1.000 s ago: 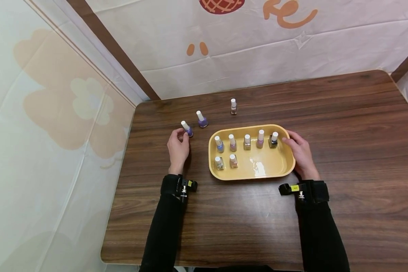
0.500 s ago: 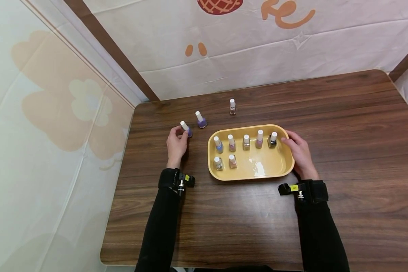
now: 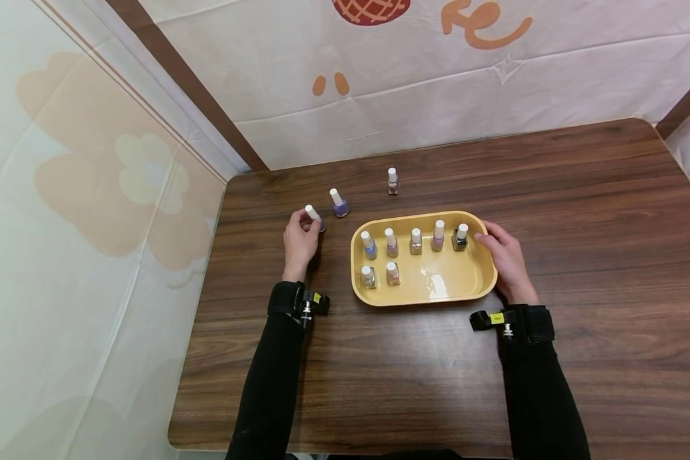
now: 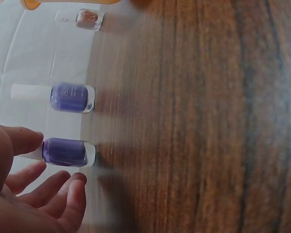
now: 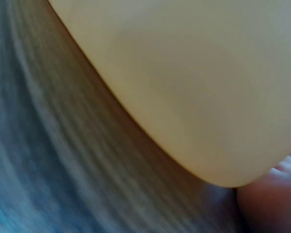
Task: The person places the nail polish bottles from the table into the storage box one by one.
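My left hand (image 3: 300, 246) is at a purple nail polish bottle (image 4: 65, 152) with a white cap, standing upright on the table's left side. Thumb and fingertips pinch it around the cap and neck, the other fingers curving loosely below in the left wrist view. A second purple nail polish bottle (image 3: 340, 207) stands just beyond it. My right hand (image 3: 508, 265) grips the right end of a yellow tray (image 3: 437, 291), thumb over the rim. Inside, several nail polish bottles stand in two rows, among them a blue one (image 3: 370, 250) and a black one (image 3: 460, 241).
A clear bottle with brownish polish (image 3: 393, 185) stands alone behind the tray on the wooden table (image 3: 414, 383). A printed white cloth (image 3: 437, 96) hangs along the table's back edge, and another cloth (image 3: 103, 255) hangs on the left.
My left hand's fingers have moved in slightly closer around the nearer purple nail polish bottle. The right hand and the tray have stayed in place.
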A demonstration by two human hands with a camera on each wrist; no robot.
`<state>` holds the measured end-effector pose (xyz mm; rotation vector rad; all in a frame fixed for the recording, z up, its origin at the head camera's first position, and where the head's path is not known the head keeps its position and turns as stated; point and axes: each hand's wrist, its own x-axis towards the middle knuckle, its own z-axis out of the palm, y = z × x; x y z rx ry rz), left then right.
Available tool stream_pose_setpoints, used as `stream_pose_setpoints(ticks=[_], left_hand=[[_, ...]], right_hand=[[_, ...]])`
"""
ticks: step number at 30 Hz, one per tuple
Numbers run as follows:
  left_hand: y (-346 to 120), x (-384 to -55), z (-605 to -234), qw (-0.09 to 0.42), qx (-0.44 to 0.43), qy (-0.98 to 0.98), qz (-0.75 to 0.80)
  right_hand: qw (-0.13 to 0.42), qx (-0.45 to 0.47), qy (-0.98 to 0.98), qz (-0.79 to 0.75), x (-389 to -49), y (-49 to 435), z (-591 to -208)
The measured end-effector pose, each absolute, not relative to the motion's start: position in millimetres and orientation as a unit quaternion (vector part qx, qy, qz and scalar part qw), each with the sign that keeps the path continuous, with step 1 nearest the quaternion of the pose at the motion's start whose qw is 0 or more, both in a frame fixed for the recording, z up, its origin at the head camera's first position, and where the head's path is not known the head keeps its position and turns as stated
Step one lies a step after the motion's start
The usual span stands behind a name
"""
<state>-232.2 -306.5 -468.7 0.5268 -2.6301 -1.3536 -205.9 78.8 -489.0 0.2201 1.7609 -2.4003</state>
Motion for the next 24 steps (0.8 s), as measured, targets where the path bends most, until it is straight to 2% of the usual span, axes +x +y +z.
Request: stream_pose_setpoints(ticks=[24], left_hand=[[-306.4, -234.6, -473.9, 0.086, 0.155, -0.883, -0.435]], right_hand=[[0.08, 0.078, 0.599, -0.793, -206.0, 78.5, -489.6]])
